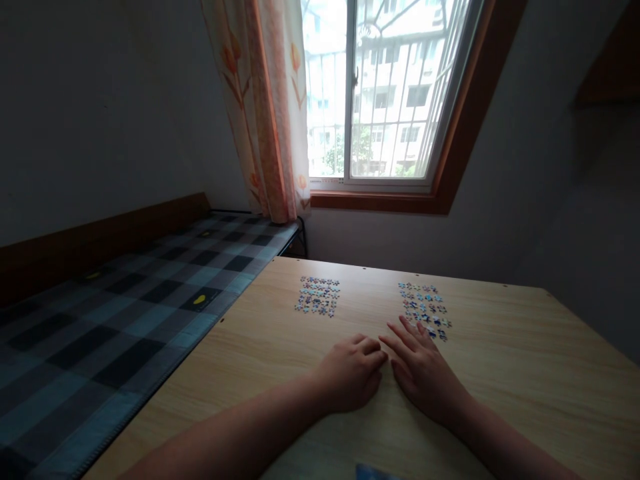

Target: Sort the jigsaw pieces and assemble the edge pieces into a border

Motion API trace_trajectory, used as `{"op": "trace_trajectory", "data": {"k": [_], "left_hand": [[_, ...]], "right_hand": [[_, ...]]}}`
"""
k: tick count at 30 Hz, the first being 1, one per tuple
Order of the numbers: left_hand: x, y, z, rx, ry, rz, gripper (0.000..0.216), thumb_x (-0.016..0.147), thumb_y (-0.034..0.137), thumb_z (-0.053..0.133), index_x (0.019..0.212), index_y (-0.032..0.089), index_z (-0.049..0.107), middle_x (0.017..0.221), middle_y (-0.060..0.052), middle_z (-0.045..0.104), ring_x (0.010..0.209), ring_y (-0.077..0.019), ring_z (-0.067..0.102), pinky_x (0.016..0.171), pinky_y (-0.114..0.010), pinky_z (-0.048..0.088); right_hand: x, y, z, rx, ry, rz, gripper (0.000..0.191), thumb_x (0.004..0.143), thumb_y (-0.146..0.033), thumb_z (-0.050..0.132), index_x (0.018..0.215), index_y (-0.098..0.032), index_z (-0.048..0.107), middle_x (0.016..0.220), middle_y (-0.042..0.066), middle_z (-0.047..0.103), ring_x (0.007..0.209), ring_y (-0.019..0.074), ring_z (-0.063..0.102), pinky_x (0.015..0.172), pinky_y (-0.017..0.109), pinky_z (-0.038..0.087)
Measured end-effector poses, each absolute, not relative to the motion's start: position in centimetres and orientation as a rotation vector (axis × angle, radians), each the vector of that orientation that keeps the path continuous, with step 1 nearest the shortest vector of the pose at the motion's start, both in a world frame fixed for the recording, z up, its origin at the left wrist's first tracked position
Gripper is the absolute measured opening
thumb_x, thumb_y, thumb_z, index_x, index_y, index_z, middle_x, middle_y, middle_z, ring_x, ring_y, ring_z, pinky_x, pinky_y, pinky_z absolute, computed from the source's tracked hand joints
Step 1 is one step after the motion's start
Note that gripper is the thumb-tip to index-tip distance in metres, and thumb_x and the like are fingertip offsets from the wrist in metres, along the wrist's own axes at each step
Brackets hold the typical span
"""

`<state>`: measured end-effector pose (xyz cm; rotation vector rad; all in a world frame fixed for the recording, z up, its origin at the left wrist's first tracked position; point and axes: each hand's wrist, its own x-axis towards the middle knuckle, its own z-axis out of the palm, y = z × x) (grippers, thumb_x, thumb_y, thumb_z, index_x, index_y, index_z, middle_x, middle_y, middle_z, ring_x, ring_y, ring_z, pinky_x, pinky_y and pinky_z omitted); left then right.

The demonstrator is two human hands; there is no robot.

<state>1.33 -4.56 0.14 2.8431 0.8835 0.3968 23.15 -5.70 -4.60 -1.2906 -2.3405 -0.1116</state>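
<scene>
We rest both hands on the wooden bench (525, 373), close together and near its front edge. Our left hand (353, 377) lies with its fingers curled in against the thumb; whether a piece sits under them we cannot tell. Our right hand (425, 373) lies flat with its fingers spread and holds nothing, its fingertips just short of the loose jigsaw pieces (424, 308). Those pieces lie apart from one another in rough rows on the right of the bench, none of them joined as far as we can see. Well apart to the left sits a packed block of pieces (317, 295), set tight into a small square, which looks to us like the part already put together, though it is too small to tell whether every piece is locked. So we judge the work roughly half done: one square formed, one lot of pieces unjoined. A blue edge (375, 472) shows at the bottom of the view. The checked bed (125, 313), curtain (265, 107) and window (390, 87) lie beyond. We can read no writing or brand anywhere.
</scene>
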Motion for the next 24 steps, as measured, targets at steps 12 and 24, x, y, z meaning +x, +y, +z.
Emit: {"op": "trace_trajectory", "data": {"k": [12, 24], "left_hand": [[1.2, -4.7, -0.2, 2.803, 0.904, 0.402, 0.024, 0.09, 0.023, 0.055, 0.114, 0.02, 0.059, 0.119, -0.007, 0.064, 0.107, -0.0248, 0.057, 0.101, -0.039, 0.047], [1.2, -4.7, 0.6, 2.868, 0.871, 0.326, 0.015, 0.094, 0.024, 0.051, 0.108, 0.021, 0.057, 0.111, -0.007, 0.063, 0.101, -0.0236, 0.056, 0.095, -0.037, 0.049]], "right_hand": [[24.3, -6.4, -4.1, -1.142, -2.355, -0.068, 0.047, 0.095, -0.018, 0.049, 0.139, -0.028, 0.06, 0.146, 0.007, 0.058, 0.145, 0.0307, 0.041, 0.117, 0.058, 0.037], [24.2, -7.2, -2.9, -0.887, -2.312, 0.303, 0.037, 0.093, -0.009, 0.045, 0.114, -0.024, 0.072, 0.08, 0.004, 0.069, 0.073, 0.0169, 0.064, 0.065, 0.028, 0.048]]}}
